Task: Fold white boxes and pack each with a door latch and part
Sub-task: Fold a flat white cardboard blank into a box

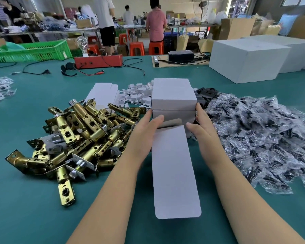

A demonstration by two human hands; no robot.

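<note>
A white cardboard box [173, 162] lies flat-sided in front of me, its far end flap bent up and its near tuck flap pointing at me. My left hand [146, 127] grips its far left edge, thumb on top. My right hand [201, 125] grips the far right edge, fingers reaching to a closed white box [173, 95] stacked on another box just behind. A heap of brass door latches [81, 136] lies to the left. Bagged black parts [264, 140] are piled to the right.
Flat white box blanks [102, 93] and small white inserts [137, 94] lie behind the latches. Large white cartons [248, 59] stand at the far right. A red device [98, 61] with cables and a green crate [30, 51] sit at the table's back. People work beyond.
</note>
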